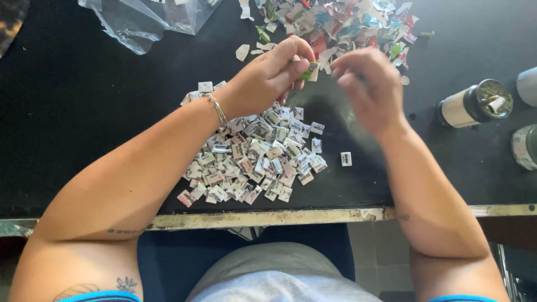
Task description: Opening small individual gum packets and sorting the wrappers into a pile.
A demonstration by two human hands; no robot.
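Fingertips of the left hand (pixel 274 70) are pressed together on a small folded wrapper piece (pixel 309 71), green and white, held up above the black table (pixel 72 112) between the two hands. At the far left of the table lies a crumpled clear plastic bag (pixel 140 22). A thin metal bracelet (pixel 217 109) circles the left wrist, and the forearm runs from the near left corner up over the table's worn metal edge (pixel 268 217).

Under and just to the right of that wrist spreads a heap of small folded squares (pixel 251 156), mostly white and grey with bits of pink print, reaching toward the near edge. One folded square (pixel 345 159) sits apart, just right of the heap.

On the far side, past the fingers, is a loose pile of torn coloured wrapper scraps (pixel 341 25) in red, blue, green and silver, with a few white scraps (pixel 242 52) strayed to its left.

The right hand (pixel 369 84) hovers just right of the held piece, fingers loosely curled and slightly blurred; whether its fingertips touch the piece cannot be told.

Further right lies a dark cylinder (pixel 474 103) on its side with a white band, and two more grey round things (pixel 526 140) sit cut off by the right edge.
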